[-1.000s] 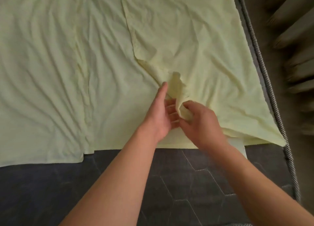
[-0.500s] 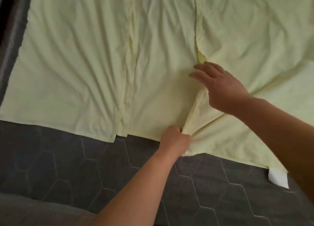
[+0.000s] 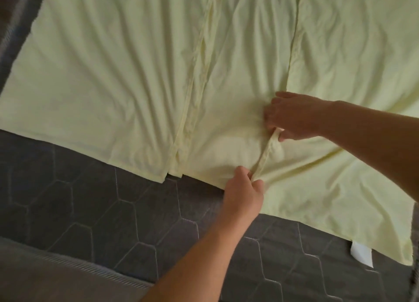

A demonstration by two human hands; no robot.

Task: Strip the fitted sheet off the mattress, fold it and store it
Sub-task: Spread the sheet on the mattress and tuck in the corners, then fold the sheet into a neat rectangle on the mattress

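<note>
A pale yellow fitted sheet (image 3: 118,79) lies spread flat over the dark grey quilted mattress (image 3: 95,215), with its near edge running across the middle of the view. A raised fold of the sheet (image 3: 267,152) runs between my two hands. My left hand (image 3: 243,193) pinches that fold at the sheet's near edge. My right hand (image 3: 292,117) grips the far end of the same fold between thumb and fingers. Two lengthwise seams or overlaps cross the sheet further up.
A white label (image 3: 361,254) pokes out from under the sheet at the lower right. The mattress's piped edge (image 3: 13,29) shows at the upper left, and another piped edge (image 3: 74,262) runs along the lower left.
My right hand has gone from lying spread on the sheet to gripping the far end of the fold. My left hand keeps its pinch at the near edge. The view has shifted slightly.
</note>
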